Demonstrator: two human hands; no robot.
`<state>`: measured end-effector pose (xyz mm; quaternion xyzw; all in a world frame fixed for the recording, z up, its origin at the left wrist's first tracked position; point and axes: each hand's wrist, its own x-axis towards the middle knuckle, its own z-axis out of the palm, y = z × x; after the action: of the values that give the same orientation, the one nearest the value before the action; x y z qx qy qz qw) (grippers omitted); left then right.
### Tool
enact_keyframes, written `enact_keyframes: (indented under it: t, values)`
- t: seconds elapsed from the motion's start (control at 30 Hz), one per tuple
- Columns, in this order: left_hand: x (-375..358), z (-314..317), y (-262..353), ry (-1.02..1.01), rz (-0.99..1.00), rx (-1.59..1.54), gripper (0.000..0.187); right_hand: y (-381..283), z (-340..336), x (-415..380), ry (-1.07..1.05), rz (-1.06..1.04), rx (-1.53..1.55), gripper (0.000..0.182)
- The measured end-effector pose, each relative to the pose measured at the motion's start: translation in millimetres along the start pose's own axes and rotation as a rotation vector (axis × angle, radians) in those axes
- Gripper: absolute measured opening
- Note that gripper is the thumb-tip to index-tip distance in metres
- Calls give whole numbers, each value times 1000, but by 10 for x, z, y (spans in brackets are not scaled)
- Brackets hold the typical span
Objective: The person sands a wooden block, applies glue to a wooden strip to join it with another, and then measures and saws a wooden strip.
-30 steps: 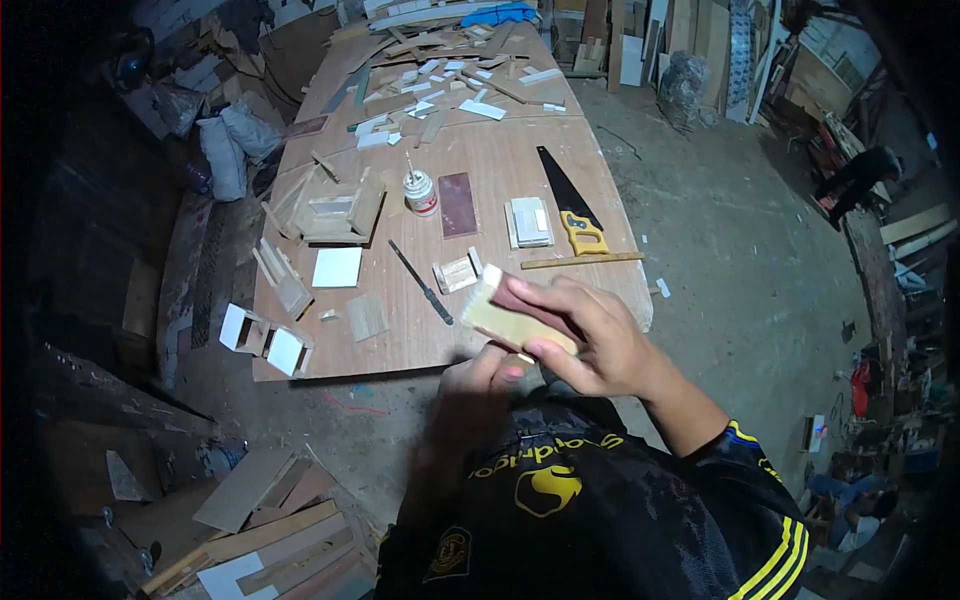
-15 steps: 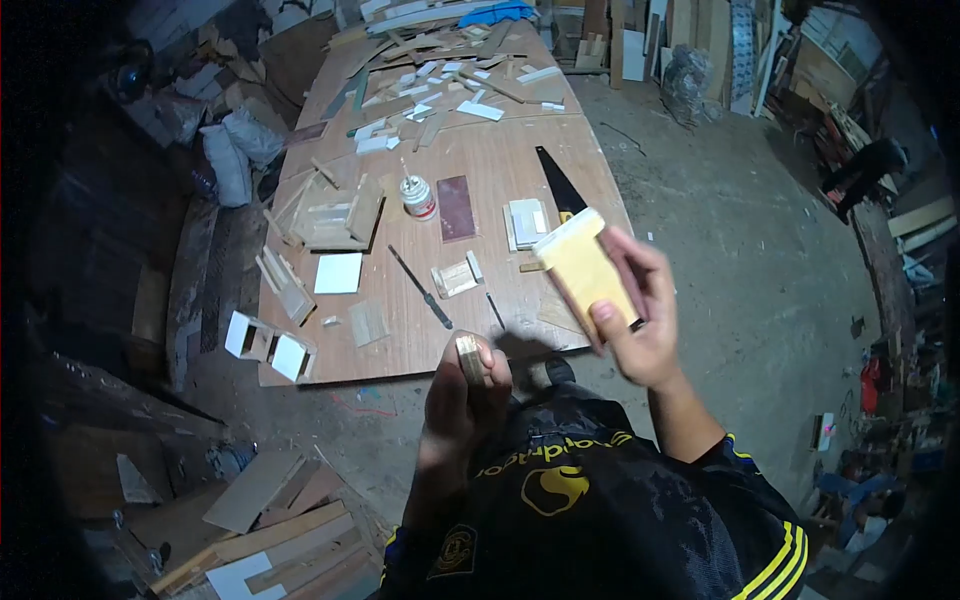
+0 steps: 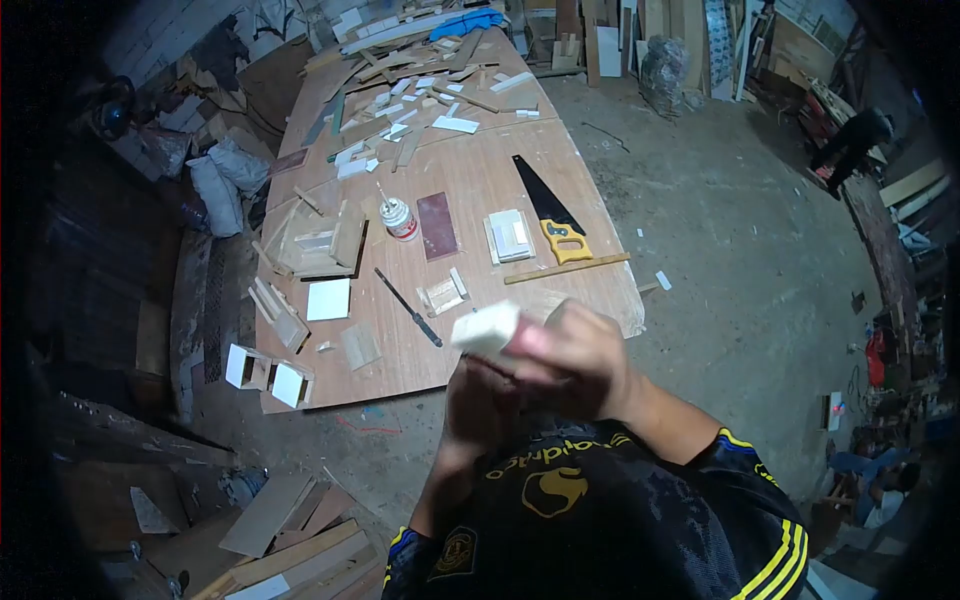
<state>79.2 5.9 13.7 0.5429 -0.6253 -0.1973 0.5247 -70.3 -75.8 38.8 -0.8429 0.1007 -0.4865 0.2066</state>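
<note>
My right hand grips a sanding block, a pale yellow block with reddish-brown sandpaper around it, blurred by motion. It is over my left hand, close to my chest at the table's front edge. The left fingers are mostly covered now; half a second ago they pinched a small wooden piece, which is hidden behind the block. Just beyond my hands lie a small wooden part with raised ends and a dark, slim file-like tool.
On the table are a handsaw, a wood strip, a jar with a stick in it, a maroon sheet, stacked white pieces and a wooden assembly. Offcuts cover the far end. Another person bends at far right.
My right hand has swung left and inward with the sanding block, bringing it over my left hand. The saw's handle and the wood strip are uncovered. The view has shifted slightly.
</note>
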Motion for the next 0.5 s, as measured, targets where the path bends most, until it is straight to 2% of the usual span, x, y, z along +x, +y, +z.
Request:
enact_keyframes:
  t: [0.03,0.1,0.13,0.17,0.23,0.27,0.3,0.37,0.43,0.5]
  values:
    - [-59,-9,-33,-3,-6,2,65,32,14,7,1,6,4,46]
    - [-190,-15,-95,-71,-664,-934,51,179,26,59,68,66,-210,45]
    - [-174,3,-55,-25,-664,-941,32,271,27,90,172,97,-113,48]
    - [-157,27,-86,-22,-656,-941,32,221,9,73,172,89,-113,48]
    - [-173,74,-179,-41,-444,-286,26,51,-68,-10,74,-51,20,51]
    - [-191,51,-160,-73,-622,-349,28,17,-120,-21,-63,35,85,55]
    - [-191,33,-145,-112,-793,-411,31,59,-72,-34,-59,42,88,55]
    - [-200,77,-137,20,-764,-1196,38,225,46,-39,37,13,-190,52]
    - [-193,47,-100,-19,-759,-1183,46,262,8,0,106,42,-162,53]
    - [-225,86,-122,-36,-777,-1168,53,99,-112,-74,-73,-5,-126,45]
